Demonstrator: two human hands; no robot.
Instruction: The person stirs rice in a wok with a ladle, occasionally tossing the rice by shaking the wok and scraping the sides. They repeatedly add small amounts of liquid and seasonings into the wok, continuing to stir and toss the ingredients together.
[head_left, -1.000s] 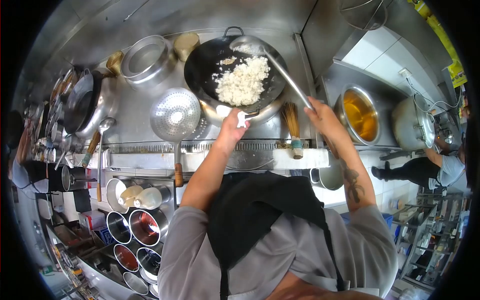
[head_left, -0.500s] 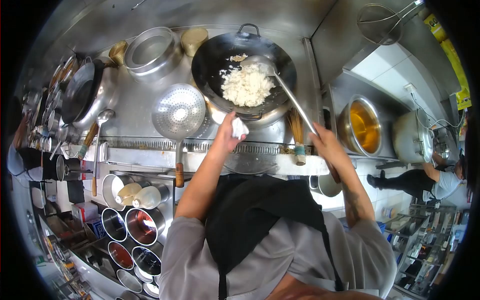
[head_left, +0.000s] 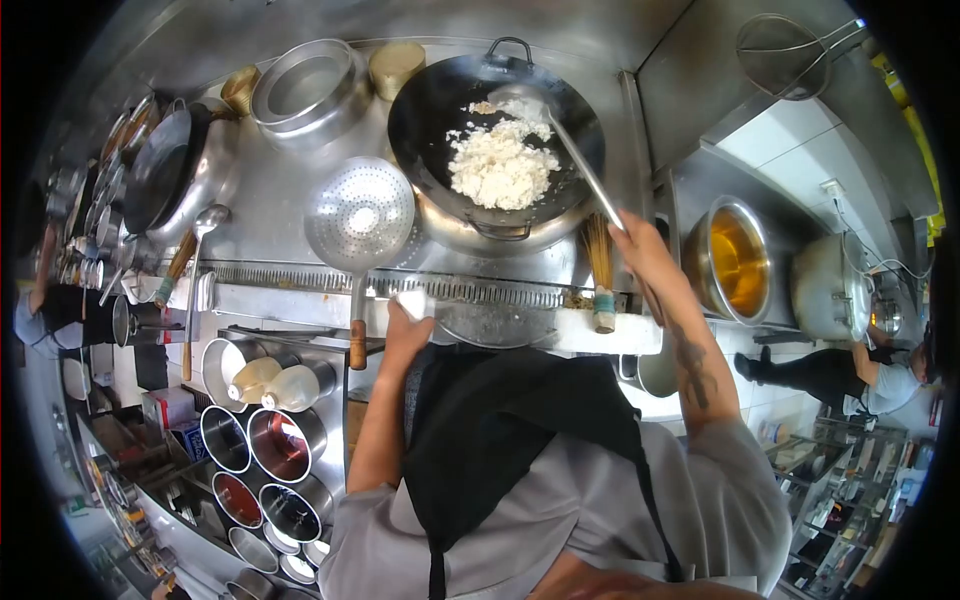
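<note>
A black wok (head_left: 425, 115) sits on the stove with a heap of white rice (head_left: 503, 165) and a few brownish bits inside. My right hand (head_left: 640, 248) is wrapped round the handle of a long metal ladle (head_left: 585, 165), whose bowl rests in the wok at the rice's upper edge. Near the counter's front edge, my left hand (head_left: 405, 332) holds a bunched white cloth (head_left: 411, 304), slightly blurred. Between that hand and the wok, a perforated strainer (head_left: 360, 215) lies on the steel surface, its wooden handle pointing toward me.
Stacked metal pots (head_left: 310, 90) stand at the back left. A bamboo brush (head_left: 600, 270) lies right of the wok, before a bowl of orange liquid (head_left: 738, 262). Sauce containers (head_left: 285, 445) are at lower left. Another person (head_left: 870, 378) is at far right.
My left hand has drawn back from the wok's near rim, down and left, with the white cloth. My right hand has shifted slightly up and left along with the ladle's handle.
</note>
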